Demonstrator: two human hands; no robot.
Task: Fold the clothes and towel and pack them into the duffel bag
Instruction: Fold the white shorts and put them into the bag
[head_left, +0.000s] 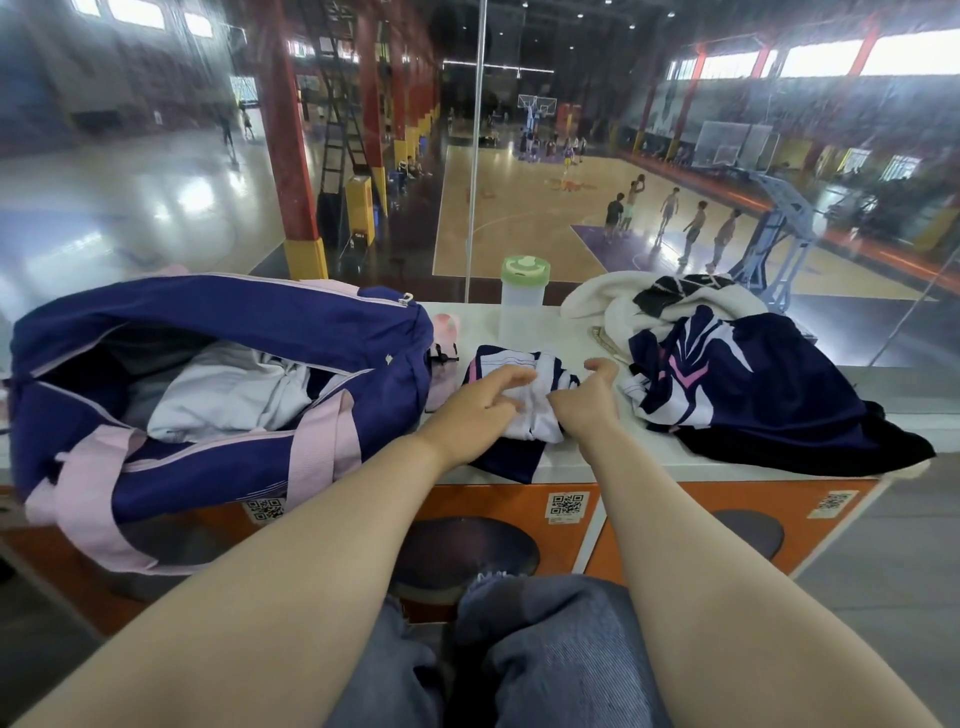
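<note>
On the white counter in front of the glass, both hands are down on a navy-and-white sports garment, bunched up between the duffel bag and the pile of laundry. The left hand lies across the garment's left side, fingers stretched forward and loosely spread over the white fabric, not clearly pinching anything. The right hand sits on the garment's right edge, fingers curled under with a fold of white cloth gathered beneath them, thumb raised.

To the left, the navy duffel bag with pink straps lies unzipped and gaping, a pale grey garment already tucked inside. To the right waits a crumpled navy jersey with white and pink markings, draped toward the counter's edge; behind it a cream towel is heaped, with a black-and-white piece on top.

A clear bottle with a green lid stands at the back, just beyond the garment. Below, orange panels with QR stickers, and denim-clad knees.
</note>
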